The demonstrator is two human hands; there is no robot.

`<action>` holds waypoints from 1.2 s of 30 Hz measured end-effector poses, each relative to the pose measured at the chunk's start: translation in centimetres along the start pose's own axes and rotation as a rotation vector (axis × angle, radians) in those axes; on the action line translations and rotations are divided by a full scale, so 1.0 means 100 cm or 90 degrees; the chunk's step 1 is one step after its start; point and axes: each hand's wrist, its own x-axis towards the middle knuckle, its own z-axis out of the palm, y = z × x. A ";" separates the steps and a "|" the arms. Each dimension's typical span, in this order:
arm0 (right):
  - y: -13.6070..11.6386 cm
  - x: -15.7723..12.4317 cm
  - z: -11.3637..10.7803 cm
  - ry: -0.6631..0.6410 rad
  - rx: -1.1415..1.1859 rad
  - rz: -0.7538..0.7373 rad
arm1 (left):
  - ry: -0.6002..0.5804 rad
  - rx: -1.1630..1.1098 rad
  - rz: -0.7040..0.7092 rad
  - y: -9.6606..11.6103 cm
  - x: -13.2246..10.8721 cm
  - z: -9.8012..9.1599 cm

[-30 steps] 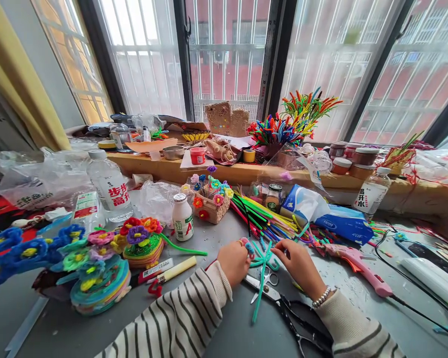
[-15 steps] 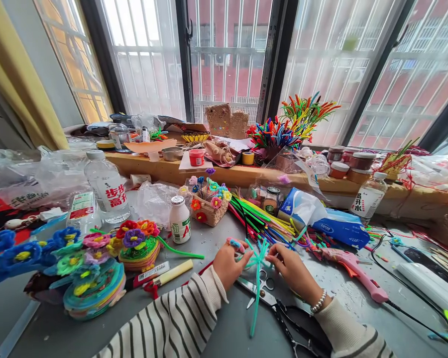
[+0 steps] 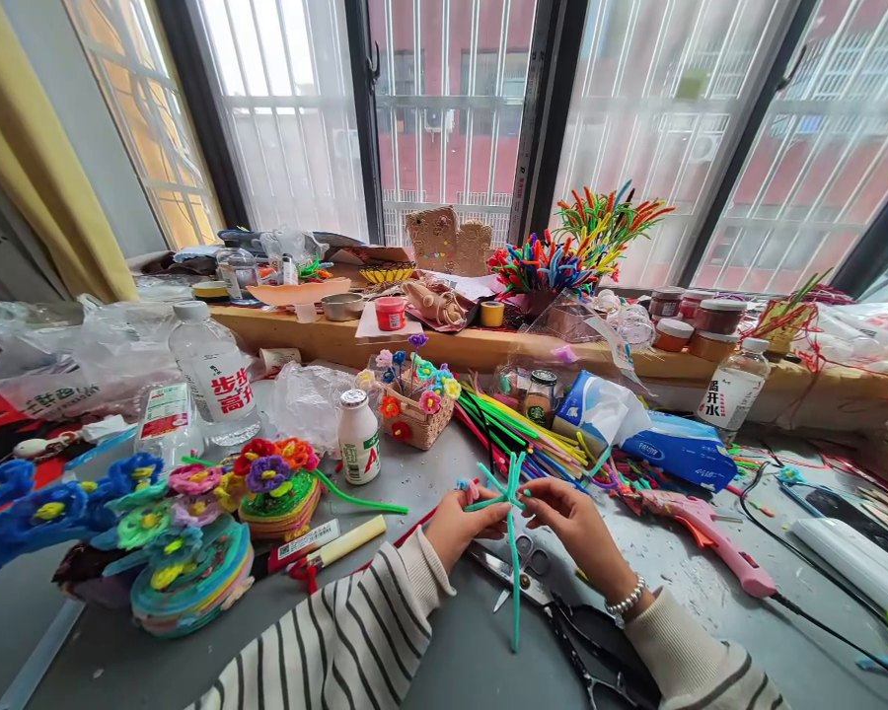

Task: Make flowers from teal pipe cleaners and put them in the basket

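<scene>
Between my two hands is a teal pipe cleaner flower (image 3: 513, 490), its looped petals fanned out at the top and a long stem hanging down. My left hand (image 3: 463, 523) pinches it from the left, thumb against the middle. From the right, the fingertips of my right hand (image 3: 573, 523) pinch a petal near the centre. Below them on the grey table (image 3: 463, 656) lie large black-handled scissors (image 3: 562, 616) and a small silver pair (image 3: 534, 558), both partly covered by the stem and my hand.
Pipe cleaner flowers (image 3: 192, 552) stand at the left, near a white bottle (image 3: 359, 439) and a flower basket (image 3: 421, 424). Loose pipe cleaners (image 3: 518, 434) lie behind my hands. A pink glue gun (image 3: 717, 542) with its cord and a blue tissue pack (image 3: 673, 449) are at the right.
The flower has turned a little and its stem now hangs straighter. My left thumb has come onto its centre, and my right fingers have moved in closer to the petals.
</scene>
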 end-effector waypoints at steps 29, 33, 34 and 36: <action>0.005 0.001 0.004 0.020 -0.070 0.031 | 0.418 1.051 0.128 0.044 0.035 -0.072; 0.005 0.000 0.004 0.020 -0.073 0.041 | 0.409 1.062 0.119 0.043 0.034 -0.070; 0.005 0.000 0.004 0.019 -0.073 0.039 | 0.406 1.066 0.118 0.043 0.034 -0.069; 0.006 -0.001 0.005 0.018 -0.075 0.034 | 0.401 1.073 0.119 0.043 0.033 -0.068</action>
